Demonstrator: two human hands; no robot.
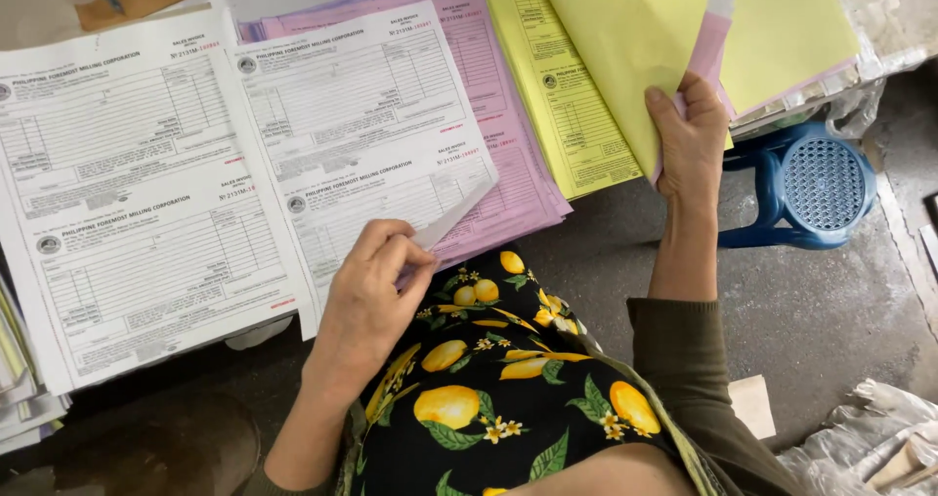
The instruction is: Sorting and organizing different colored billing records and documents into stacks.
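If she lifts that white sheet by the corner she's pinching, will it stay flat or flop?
Probably flop: the white sheet looks thin, and its corner already curls up in the left hand. Likely very light. The yellow sheets in the right hand bend the same way.

Matt paper forms (362,125); glossy plastic stool (816,188); rough concrete floor (821,310).

No packages, labels, signs or screens in view. Only loose printed paper forms: white sheets (127,193) at left, a second white stack (366,134) overlapping a pink stack (498,95), yellow sheets (576,95) at right. All rectangular, lying flat, edges overlapping.
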